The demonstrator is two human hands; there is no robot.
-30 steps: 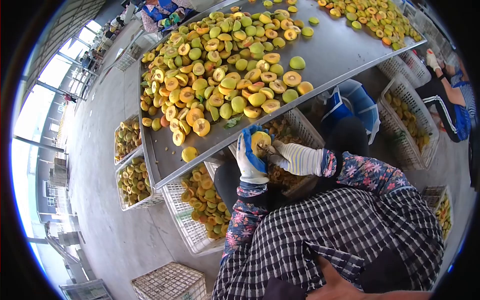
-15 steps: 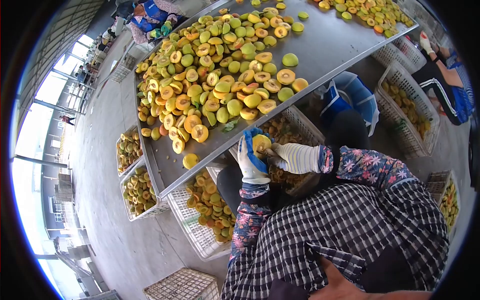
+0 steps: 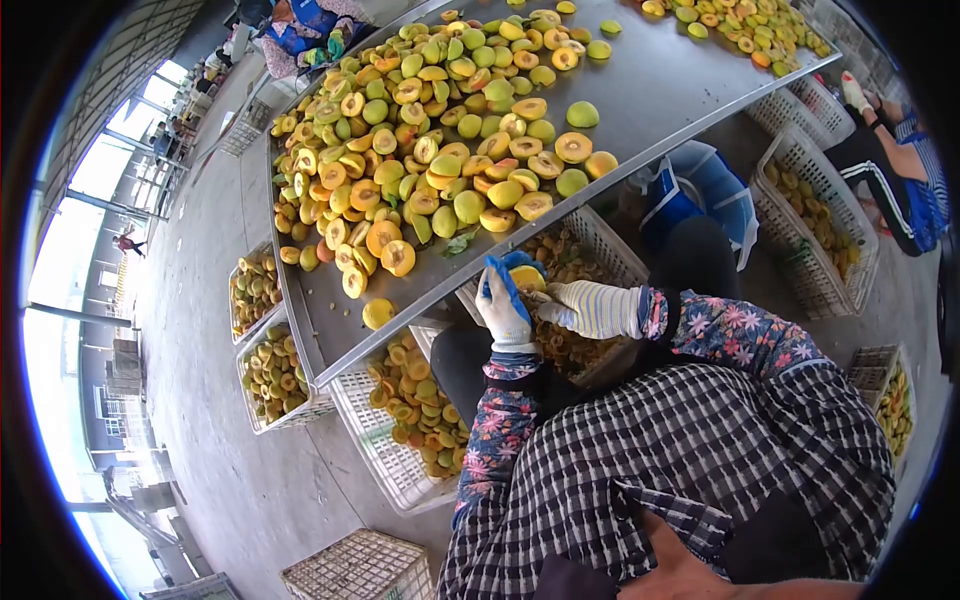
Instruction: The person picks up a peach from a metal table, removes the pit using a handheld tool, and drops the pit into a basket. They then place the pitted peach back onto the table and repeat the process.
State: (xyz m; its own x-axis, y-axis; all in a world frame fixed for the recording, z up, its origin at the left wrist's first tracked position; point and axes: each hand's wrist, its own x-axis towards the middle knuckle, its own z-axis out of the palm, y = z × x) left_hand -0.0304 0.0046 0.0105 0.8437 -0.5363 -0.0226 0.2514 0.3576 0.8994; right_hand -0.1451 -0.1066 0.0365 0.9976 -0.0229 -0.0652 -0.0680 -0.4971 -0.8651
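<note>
My left hand (image 3: 508,305), in a white glove with blue-coated fingers, is closed around a yellow peach half (image 3: 526,279). Close beside it, my right hand (image 3: 590,308), in a striped knit glove, has its fingers curled against the fruit. What the right fingers grip is mostly hidden. Both hands are just off the near edge of a metal table (image 3: 680,100), over a crate (image 3: 615,245) of pits and scraps. On the table lies a big heap of halved peaches (image 3: 430,140), cut faces showing orange flesh.
Below the table's near edge stands a white crate (image 3: 385,470) of peach halves, with smaller full crates (image 3: 272,375) to its left. A blue-lined bucket (image 3: 735,190) and another crate (image 3: 850,275) are at right. A co-worker (image 3: 905,170) sits at far right. An upturned crate (image 3: 350,565) lies below.
The peach half has tipped slightly in my left hand, and my right fingers have shifted lower against it. The view has moved slightly; the heap looks the same.
</note>
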